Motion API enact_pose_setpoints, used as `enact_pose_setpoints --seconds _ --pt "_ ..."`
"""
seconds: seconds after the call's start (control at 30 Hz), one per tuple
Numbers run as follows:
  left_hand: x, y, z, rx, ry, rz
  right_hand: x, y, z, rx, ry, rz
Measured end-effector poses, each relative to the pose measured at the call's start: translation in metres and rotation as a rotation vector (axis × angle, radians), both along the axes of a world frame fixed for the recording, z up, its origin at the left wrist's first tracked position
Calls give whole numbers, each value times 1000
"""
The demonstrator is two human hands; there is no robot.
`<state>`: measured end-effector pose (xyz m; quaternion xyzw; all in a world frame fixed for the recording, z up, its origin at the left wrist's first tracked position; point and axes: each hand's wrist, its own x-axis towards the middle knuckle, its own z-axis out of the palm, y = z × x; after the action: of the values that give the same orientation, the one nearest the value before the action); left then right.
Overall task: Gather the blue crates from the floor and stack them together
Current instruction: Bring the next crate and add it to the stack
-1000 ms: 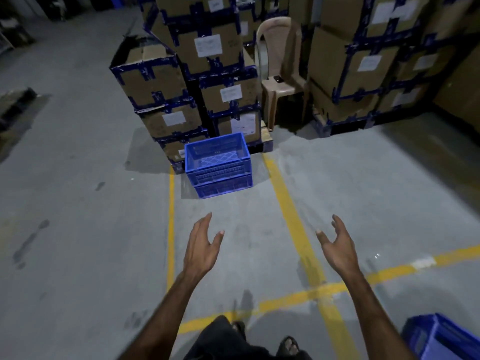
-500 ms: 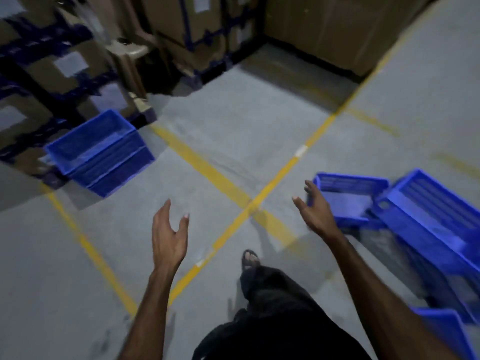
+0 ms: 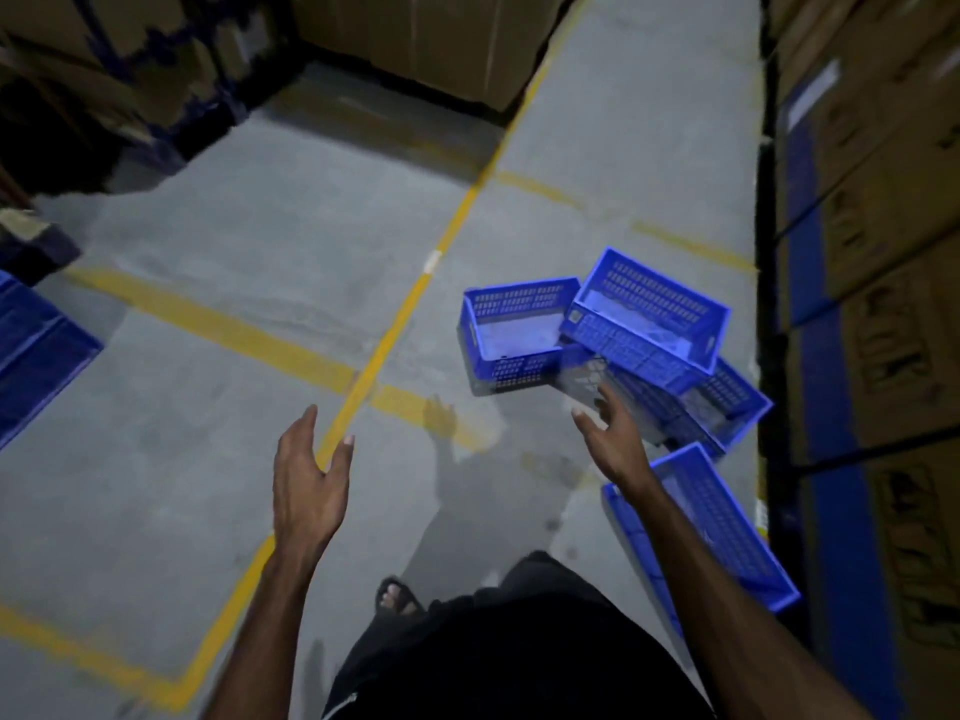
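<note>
The view is swinging right since the earlier frame, bringing the jumbled pile of blue perforated plastic crates (image 3: 613, 337) to mid-right on the grey concrete floor (image 3: 249, 356), while another blue crate (image 3: 36, 350) is sliding off left. The right hand (image 3: 613, 439), fingers spread and empty, is reaching nearest the pile; the left hand (image 3: 306, 485), equally open, is trailing well apart.

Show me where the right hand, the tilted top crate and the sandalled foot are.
right hand (image 3: 615, 441), head view, back of hand.
tilted top crate (image 3: 636, 350), head view, near side wall.
sandalled foot (image 3: 397, 597), head view, toes.
</note>
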<state>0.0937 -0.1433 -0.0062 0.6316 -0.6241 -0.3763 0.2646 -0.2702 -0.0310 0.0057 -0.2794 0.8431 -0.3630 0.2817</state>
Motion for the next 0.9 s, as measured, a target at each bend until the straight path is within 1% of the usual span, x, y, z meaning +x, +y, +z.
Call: enact_pose_setpoints --seconds 0.13,0.23,0.43,0.6,0.77,0.9 --pt "-33 15 10 -35 -23 -58 -29 43 -4 -11 -25 -58" --pt "-74 32 15 -65 -40 -128 -62 84 -3 -48 -19 -104" --pt "-189 84 9 -77 -6 -266 -149 195 0 -60 -13 -189" --pt "-282 143 -2 -43 46 -318 -214 289 -1 -68 -55 -350" --pt "-350 192 -5 30 -17 -446 -253 369 -15 -44 -143 -504" --pt "-396 199 -2 28 -94 -581 -270 415 -25 -18 -183 -615"
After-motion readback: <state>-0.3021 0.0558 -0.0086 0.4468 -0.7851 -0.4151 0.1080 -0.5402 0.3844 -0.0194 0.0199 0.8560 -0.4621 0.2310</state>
